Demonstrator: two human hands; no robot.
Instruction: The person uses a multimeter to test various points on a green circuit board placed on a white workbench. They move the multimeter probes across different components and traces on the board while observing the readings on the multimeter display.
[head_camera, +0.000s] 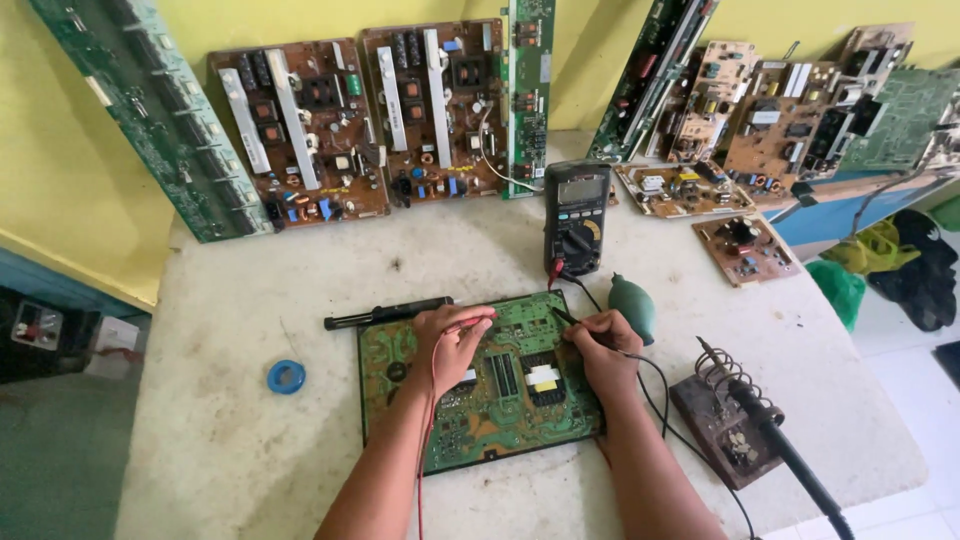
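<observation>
- A green circuit board (470, 400) is laid flat on the pale worktop (250, 400) in the lower middle of the frame, solder side up.
- The left hand (447, 340) is curled over the upper left part of the board, and a red probe (470, 321) is pinched between its fingers, with the tip pressed near the board's top edge.
- A thin red lead is seen running down along the left forearm to the bottom of the frame.
- The right hand (605, 350) is closed on a black probe (567, 317), whose tip is set against the board's upper right area.
- A black multimeter (577, 215) is propped just above the board, in the upper middle of the frame, and both leads are plugged into its base.
- A dark teal rubber blower bulb (633, 305) is placed just right of the right hand.
- A black rod-shaped tool (385, 312) is laid along the board's top left edge.
- A small blue ring (286, 376) is found on the worktop, well left of the board.
- A soldering iron (780, 440) is rested in a coil stand on a wooden block (715, 425) at the lower right.
- Several brown and green circuit boards (300, 130) are leaned against the yellow wall (60, 180) across the top of the frame.
</observation>
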